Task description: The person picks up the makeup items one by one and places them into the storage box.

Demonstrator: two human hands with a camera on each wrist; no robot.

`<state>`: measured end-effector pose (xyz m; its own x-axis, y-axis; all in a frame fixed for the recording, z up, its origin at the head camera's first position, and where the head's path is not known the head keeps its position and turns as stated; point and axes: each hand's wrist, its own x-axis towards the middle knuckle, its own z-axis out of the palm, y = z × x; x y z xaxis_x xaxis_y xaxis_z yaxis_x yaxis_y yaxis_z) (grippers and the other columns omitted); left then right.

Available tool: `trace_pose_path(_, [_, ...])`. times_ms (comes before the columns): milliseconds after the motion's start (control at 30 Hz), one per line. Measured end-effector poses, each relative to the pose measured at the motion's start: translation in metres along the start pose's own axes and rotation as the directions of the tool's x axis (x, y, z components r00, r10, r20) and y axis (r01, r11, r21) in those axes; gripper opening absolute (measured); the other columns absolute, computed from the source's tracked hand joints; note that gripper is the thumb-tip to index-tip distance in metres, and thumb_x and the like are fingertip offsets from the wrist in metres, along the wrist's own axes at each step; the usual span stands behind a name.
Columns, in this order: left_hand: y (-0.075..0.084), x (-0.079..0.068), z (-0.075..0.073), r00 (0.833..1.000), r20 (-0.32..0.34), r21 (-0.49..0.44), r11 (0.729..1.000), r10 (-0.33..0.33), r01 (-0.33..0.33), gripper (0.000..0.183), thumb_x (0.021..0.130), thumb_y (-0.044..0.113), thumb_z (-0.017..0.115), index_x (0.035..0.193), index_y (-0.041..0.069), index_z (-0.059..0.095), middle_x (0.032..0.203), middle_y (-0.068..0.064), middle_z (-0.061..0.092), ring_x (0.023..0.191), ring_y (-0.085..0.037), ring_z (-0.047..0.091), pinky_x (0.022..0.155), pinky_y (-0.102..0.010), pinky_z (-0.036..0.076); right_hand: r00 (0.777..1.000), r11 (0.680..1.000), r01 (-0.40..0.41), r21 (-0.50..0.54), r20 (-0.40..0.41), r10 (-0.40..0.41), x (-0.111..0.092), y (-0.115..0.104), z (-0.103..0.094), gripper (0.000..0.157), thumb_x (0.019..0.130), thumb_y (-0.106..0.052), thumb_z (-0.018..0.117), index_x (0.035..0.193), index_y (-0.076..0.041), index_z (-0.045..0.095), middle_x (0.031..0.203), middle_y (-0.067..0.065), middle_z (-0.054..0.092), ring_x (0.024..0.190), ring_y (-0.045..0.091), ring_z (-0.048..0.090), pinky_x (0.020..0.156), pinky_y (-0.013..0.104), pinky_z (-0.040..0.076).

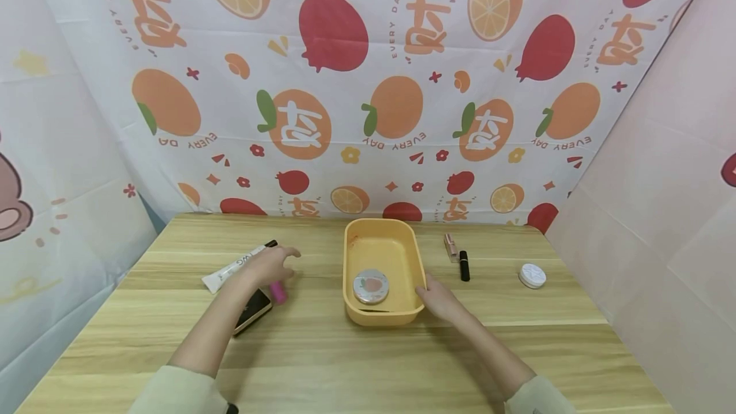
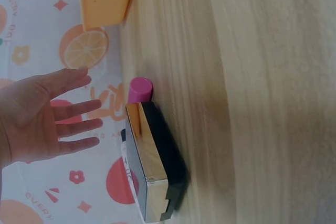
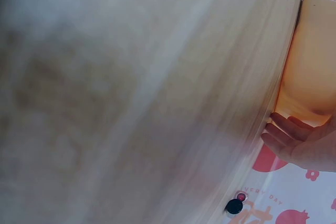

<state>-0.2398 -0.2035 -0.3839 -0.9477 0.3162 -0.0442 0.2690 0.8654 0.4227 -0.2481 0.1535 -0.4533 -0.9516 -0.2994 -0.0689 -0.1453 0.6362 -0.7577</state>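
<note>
My left hand (image 1: pixel 267 266) hovers over the left side of the table, its fingers spread and holding nothing in the left wrist view. Close by are a bright pink cylinder (image 1: pixel 278 292), a black case with gold edges (image 1: pixel 253 312) and a white squeeze tube (image 1: pixel 227 275) with a black cap. At mid-table stands a yellow plastic bin (image 1: pixel 376 319), with a round silver compact (image 1: pixel 370 286) inside, a peach-like picture on its lid. My right hand (image 1: pixel 441 301) holds the bin's right wall near the front corner, fingers outside it; its thumb is hidden in the right wrist view.
Right of the bin lie a pink lipstick-like tube (image 1: pixel 451 248) and a black lipstick-like tube (image 1: pixel 464 266). Farther right sits a white round case (image 1: pixel 532 276). A fruit-print curtain (image 1: pixel 397 171) hangs along the table's back edge.
</note>
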Motion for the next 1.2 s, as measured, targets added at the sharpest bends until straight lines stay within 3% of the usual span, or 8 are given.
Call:
trace_pose_path(233, [-0.009,-0.003,0.003,0.996,0.077,0.001,0.999,-0.047,0.047,0.034,0.086,0.005,0.058,0.119,-0.005,0.055,0.121,-0.029,0.05,0.108,-0.045,0.047,0.089,-0.053,0.039,1.0,1.0,0.014,-0.02,-0.01,-0.014,0.0,-0.002,0.0,0.044,0.093,-0.01,0.041,0.132,0.009,0.037,0.084,0.006,0.06,0.075,0.019,0.058,0.081,0.048,0.044])
trace_pose_path(333, [-0.01,-0.004,0.004,0.991,0.109,-0.02,0.997,-0.077,0.08,0.036,0.086,0.005,0.057,0.12,-0.004,0.054,0.12,-0.029,0.049,0.096,-0.037,0.055,0.087,-0.051,0.04,1.0,1.0,0.019,-0.019,-0.01,-0.019,0.0,-0.002,0.0,0.044,0.093,-0.01,0.041,0.132,0.009,0.037,0.084,0.006,0.06,0.075,0.019,0.058,0.081,0.048,0.044])
trace_pose_path(467, [-0.011,-0.005,0.005,0.989,0.128,-0.006,0.997,-0.072,0.073,0.037,0.085,0.009,0.059,0.12,-0.004,0.055,0.099,-0.017,0.06,0.076,-0.02,0.056,0.081,-0.045,0.044,1.0,1.0,0.016,-0.014,-0.007,-0.016,0.001,-0.001,0.0,0.045,0.093,-0.011,0.04,0.133,0.008,0.036,0.083,0.005,0.06,0.075,0.019,0.058,0.082,0.049,0.044])
trace_pose_path(600, [-0.012,-0.006,0.006,0.99,0.133,0.022,0.999,-0.042,0.039,0.034,0.085,0.007,0.059,0.117,-0.006,0.056,0.081,-0.007,0.06,0.07,-0.016,0.052,0.075,-0.04,0.046,1.0,1.0,0.019,-0.014,-0.005,-0.019,0.001,-0.001,0.0,0.045,0.093,-0.011,0.041,0.134,0.007,0.036,0.084,0.006,0.06,0.075,0.019,0.058,0.082,0.05,0.044])
trace_pose_path(800, [-0.013,-0.004,0.01,0.993,0.116,0.026,1.0,-0.001,-0.002,0.031,0.08,-0.005,0.053,0.11,-0.01,0.058,0.103,-0.023,0.059,0.076,-0.02,0.051,0.068,-0.033,0.044,1.0,1.0,0.024,-0.01,0.0,-0.024,0.002,0.0,0.0,0.046,0.093,-0.012,0.04,0.135,0.007,0.035,0.083,0.005,0.061,0.074,0.018,0.059,0.082,0.049,0.044])
trace_pose_path(933, [-0.014,-0.002,0.014,0.994,0.105,0.011,1.0,-0.009,0.007,0.033,0.078,-0.008,0.051,0.111,-0.01,0.057,0.105,-0.024,0.057,0.075,-0.022,0.05,0.066,-0.033,0.043,1.0,1.0,0.021,-0.018,-0.004,-0.021,0.001,0.0,0.0,0.046,0.093,-0.012,0.041,0.135,0.007,0.035,0.083,0.005,0.061,0.075,0.019,0.058,0.081,0.05,0.044])
trace_pose_path(1033, [-0.015,0.0,0.018,0.995,0.094,-0.002,1.0,-0.02,0.021,0.034,0.078,-0.011,0.051,0.112,-0.008,0.057,0.107,-0.025,0.056,0.086,-0.027,0.054,0.075,-0.038,0.046,1.0,0.999,0.025,-0.025,-0.006,-0.025,0.002,0.001,0.0,0.046,0.093,-0.012,0.041,0.135,0.007,0.035,0.084,0.005,0.061,0.077,0.02,0.058,0.082,0.05,0.044])
trace_pose_path(1200, [-0.015,0.001,0.025,0.997,0.071,-0.02,1.0,-0.018,0.019,0.039,0.073,-0.01,0.065,0.111,-0.008,0.057,0.104,-0.026,0.054,0.095,-0.036,0.053,0.085,-0.046,0.044,0.999,0.999,0.033,-0.019,0.001,-0.033,0.002,0.002,0.0,0.047,0.094,-0.011,0.04,0.136,0.007,0.034,0.086,0.006,0.061,0.077,0.02,0.058,0.082,0.05,0.044])
